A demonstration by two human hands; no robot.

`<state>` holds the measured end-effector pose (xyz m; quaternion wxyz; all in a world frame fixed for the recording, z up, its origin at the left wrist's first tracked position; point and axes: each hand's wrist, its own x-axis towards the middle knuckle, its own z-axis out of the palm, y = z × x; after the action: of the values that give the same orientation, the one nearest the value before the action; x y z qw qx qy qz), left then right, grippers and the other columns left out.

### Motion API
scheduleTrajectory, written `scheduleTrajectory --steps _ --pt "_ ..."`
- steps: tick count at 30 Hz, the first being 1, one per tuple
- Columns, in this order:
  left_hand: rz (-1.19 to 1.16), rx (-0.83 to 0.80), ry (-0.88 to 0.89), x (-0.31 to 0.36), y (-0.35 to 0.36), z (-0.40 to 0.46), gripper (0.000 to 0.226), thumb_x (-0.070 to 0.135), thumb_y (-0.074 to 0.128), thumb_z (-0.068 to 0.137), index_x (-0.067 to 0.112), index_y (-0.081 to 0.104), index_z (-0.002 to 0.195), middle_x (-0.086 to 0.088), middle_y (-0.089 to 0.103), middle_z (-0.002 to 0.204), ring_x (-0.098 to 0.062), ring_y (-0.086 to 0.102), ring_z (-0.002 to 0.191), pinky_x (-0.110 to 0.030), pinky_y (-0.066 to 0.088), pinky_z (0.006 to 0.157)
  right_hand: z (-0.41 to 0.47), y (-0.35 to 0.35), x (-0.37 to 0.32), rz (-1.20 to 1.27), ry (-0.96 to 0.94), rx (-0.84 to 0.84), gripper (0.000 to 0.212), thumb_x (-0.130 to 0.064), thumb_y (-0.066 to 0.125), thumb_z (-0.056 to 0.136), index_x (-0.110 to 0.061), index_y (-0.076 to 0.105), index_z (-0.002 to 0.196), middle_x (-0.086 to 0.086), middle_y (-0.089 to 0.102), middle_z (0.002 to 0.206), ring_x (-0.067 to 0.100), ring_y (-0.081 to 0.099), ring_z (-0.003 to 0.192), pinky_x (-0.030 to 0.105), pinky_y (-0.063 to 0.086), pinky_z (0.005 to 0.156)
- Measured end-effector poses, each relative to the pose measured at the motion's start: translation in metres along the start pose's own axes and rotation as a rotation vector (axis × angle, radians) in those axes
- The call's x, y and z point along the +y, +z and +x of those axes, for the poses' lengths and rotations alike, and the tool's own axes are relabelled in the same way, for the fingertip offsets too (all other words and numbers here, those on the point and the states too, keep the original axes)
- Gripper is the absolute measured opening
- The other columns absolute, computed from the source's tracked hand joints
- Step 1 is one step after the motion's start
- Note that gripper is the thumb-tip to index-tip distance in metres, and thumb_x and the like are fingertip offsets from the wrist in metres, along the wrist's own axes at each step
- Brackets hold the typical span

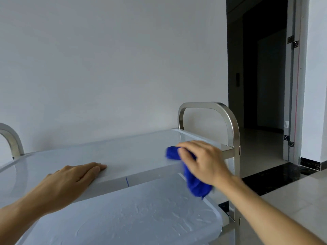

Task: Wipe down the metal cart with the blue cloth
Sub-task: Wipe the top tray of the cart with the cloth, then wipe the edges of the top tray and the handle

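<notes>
Metal cart [134, 152] stands against white wall [106, 59], two shelves in view, arched handle [212, 106] at right end. Blue cloth [192, 181] bunched in right hand [203, 161], fingers curled round it, pressed on top shelf near right handle; loose end hangs over front edge. Left hand [77, 175] flat, fingers straight together, palm resting on top shelf front edge, well apart from right. Dark doorway [261, 68] beyond cart.

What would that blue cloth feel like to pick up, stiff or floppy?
Probably floppy: the blue cloth bunches under the right hand and a loose end droops over the edge of the metal cart. It looks light, since one hand grips it easily. Its fuzzy surface suggests it would not slip much.
</notes>
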<state>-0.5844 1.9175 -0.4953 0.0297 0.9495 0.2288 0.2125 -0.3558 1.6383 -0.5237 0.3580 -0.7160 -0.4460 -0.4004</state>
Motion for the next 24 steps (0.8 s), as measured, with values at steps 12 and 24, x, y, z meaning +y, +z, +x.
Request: scheduleTrajectory --steps 12,24 --pt "0.044 0.046 -0.009 0.010 0.008 0.000 0.029 0.048 0.019 0.100 0.047 0.047 0.110 0.020 0.064 0.108 -0.013 0.059 0.089 -0.037 0.045 0.080 0.007 0.056 -0.112 -0.143 0.135 0.030 0.035 -0.029 0.033 0.096 -0.022 0.055 0.070 0.002 0.062 0.066 0.031 0.054 0.065 0.041 0.043 0.071" --pt "-0.095 0.352 0.420 0.115 0.018 -0.039 0.038 0.050 0.038 0.093 0.033 0.051 0.124 0.022 0.050 0.131 -0.003 0.046 0.117 -0.013 0.025 0.099 0.031 0.003 -0.050 0.499 0.495 -0.051 0.025 -0.022 0.038 0.105 -0.023 0.063 0.110 -0.007 0.068 0.111 0.010 0.060 0.104 0.018 0.044 0.081"
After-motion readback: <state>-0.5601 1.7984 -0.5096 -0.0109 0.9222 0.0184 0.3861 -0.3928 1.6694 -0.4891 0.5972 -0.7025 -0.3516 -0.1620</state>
